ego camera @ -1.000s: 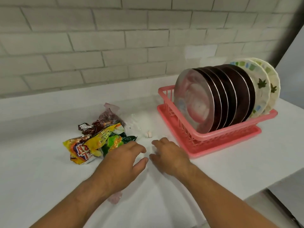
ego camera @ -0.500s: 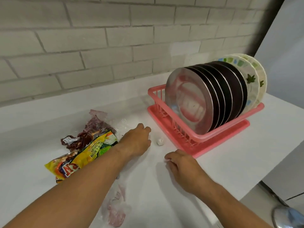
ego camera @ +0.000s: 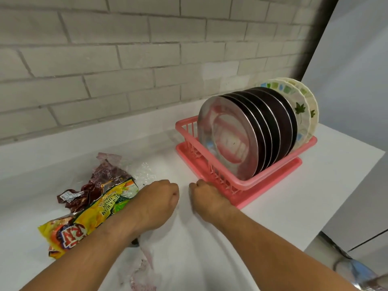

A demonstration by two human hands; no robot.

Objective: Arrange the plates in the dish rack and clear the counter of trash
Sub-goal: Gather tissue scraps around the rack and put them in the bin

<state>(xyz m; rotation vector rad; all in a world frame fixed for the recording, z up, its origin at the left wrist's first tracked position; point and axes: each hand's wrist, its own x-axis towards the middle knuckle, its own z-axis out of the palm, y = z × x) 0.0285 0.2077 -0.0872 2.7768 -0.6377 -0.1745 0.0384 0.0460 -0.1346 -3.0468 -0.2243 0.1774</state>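
A pale brick wall [ego camera: 126, 59] backs the white counter [ego camera: 315, 185], with a smooth grey wall [ego camera: 357, 80] at right.

Bare forearms [ego camera: 94, 244], bare hands — the left hand [ego camera: 159, 199] and the right hand [ego camera: 207, 199].
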